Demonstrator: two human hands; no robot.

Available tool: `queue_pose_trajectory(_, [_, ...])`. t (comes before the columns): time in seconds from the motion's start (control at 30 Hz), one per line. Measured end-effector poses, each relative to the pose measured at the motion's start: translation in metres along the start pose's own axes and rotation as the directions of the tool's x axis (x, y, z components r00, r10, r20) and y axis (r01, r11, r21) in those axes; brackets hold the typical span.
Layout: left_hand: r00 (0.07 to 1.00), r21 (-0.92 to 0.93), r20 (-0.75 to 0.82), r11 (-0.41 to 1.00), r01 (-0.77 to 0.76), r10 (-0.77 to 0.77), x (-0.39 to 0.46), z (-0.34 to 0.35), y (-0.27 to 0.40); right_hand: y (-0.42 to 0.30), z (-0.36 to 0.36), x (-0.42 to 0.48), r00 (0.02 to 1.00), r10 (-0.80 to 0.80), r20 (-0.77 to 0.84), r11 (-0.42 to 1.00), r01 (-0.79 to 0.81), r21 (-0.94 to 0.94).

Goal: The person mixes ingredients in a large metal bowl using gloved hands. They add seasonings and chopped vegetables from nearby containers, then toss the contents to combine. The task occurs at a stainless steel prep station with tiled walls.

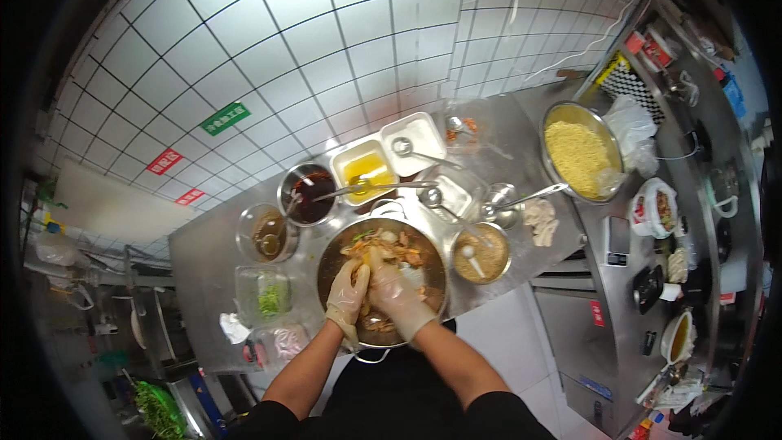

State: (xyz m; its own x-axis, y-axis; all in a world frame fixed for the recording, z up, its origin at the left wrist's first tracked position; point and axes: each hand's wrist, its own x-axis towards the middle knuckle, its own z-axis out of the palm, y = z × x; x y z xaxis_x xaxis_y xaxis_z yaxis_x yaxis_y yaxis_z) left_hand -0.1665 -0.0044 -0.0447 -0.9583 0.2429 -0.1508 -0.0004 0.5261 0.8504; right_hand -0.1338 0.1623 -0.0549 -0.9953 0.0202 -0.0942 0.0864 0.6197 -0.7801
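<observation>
My left hand (348,294) and my right hand (396,296), both in thin clear gloves, are close together inside a wide stainless steel pot (431,232). Shredded meat-like food (397,245) with bits of green lies beneath and beyond the fingers. Some of this food shows between the curled fingers and thumb of my left hand. The fingers of my right hand point away from me beside it; what lies under its palm is hidden. More shreds and some liquid lie near the pot's front wall, below my wrists.
Around the pot stand a dark red sauce pot (313,198), yellow oil tray (369,172), brown liquid tub (264,237), chopped greens container (269,298) and tan granules bowl (481,256). Ladle handles (397,186) jut out. Right are a noodle bowl (574,156) and a scale (616,238).
</observation>
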Motion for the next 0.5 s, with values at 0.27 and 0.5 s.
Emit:
queue_pose_trajectory(0.27, [0.997, 0.065, 0.071, 0.998, 0.003, -0.008, 0.000, 0.002, -0.007, -0.002, -0.033, 0.046, 0.982, -0.089, 0.168, 0.907, 0.150, -0.394])
queue_pose_trajectory(0.5, [0.930, 0.397, -0.229, 0.900, -0.181, 0.288, 0.005, -0.023, 0.017, -0.050, -0.095, 0.010, 0.905, 0.296, 0.307, 0.912, -0.172, -0.373])
